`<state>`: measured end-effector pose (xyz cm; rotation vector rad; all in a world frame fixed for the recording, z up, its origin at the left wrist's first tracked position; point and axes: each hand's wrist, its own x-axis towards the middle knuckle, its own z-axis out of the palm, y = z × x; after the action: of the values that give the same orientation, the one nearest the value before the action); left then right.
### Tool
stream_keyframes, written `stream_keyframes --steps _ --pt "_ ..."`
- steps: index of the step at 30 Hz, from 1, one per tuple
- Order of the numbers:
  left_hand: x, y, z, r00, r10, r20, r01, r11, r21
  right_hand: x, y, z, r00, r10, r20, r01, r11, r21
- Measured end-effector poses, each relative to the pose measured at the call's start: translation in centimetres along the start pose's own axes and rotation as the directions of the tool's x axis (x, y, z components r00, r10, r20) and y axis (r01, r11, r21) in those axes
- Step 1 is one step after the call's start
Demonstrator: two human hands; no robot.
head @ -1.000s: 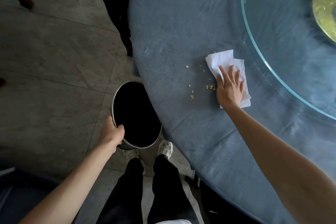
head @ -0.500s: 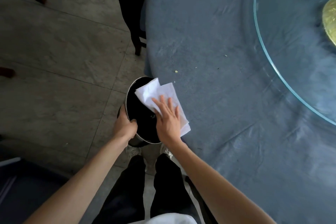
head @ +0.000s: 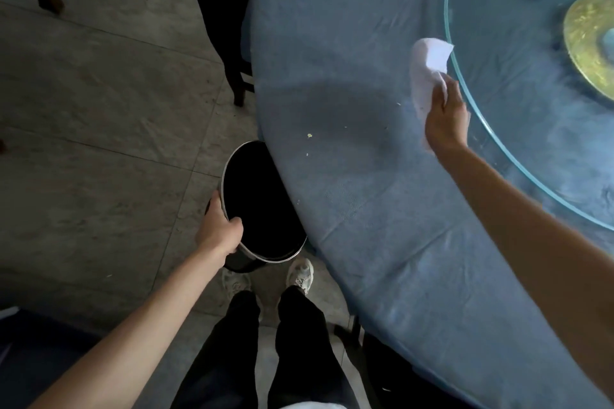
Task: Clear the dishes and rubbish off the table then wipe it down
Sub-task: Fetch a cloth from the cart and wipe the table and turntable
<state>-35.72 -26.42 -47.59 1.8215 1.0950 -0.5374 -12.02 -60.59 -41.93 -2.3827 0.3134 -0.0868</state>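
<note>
Head view is showing the round table (head: 382,242), draped in a blue cloth and filling the right side, with the tiled floor (head: 99,109) lying to the left. A glass turntable (head: 498,129) is sitting on the table's far right, a gold hub (head: 588,40) showing at its centre. A black bin (head: 265,206) with a metal rim is hanging just beside the table edge, tilted; the left hand (head: 219,229) is gripping its rim, thumb hooked inside and fingers wrapping the outside. The right hand (head: 445,116) is reaching over the table near the turntable's rim, its grip closing around a white cloth (head: 425,76) whose free end is sticking up beyond the fingers. A few pale crumbs (head: 309,135) are lying on the table between bin and cloth.
</note>
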Motion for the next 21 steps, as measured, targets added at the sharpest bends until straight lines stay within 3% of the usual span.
stream_keyframes --steps 4,10,17,19,21 --pt "0.8 -0.2 0.1 1.0 0.024 -0.007 -0.025 0.998 -0.056 4.0 3.4 2.5 0.984 0.076 0.161 -0.045 0.981 -0.189" --pt "1.1 0.2 -0.3 0.999 0.021 -0.032 -0.024 0.995 -0.098 -4.7 0.2 10.2 0.961 -0.137 0.241 0.196 0.95 -0.241" --pt "0.6 0.6 -0.5 0.998 -0.002 -0.066 -0.006 0.993 -0.121 -20.2 -5.6 14.3 0.846 -0.345 0.407 0.353 0.934 0.056" --pt "0.4 0.8 -0.7 0.998 0.019 -0.064 -0.027 0.992 -0.125 -23.0 -6.5 14.1 0.811 -0.377 0.448 0.332 0.926 0.178" --pt "0.3 0.9 -0.9 0.997 0.036 -0.066 -0.044 0.991 -0.122 -23.4 -6.9 12.7 0.853 -0.336 0.399 0.235 0.931 0.28"
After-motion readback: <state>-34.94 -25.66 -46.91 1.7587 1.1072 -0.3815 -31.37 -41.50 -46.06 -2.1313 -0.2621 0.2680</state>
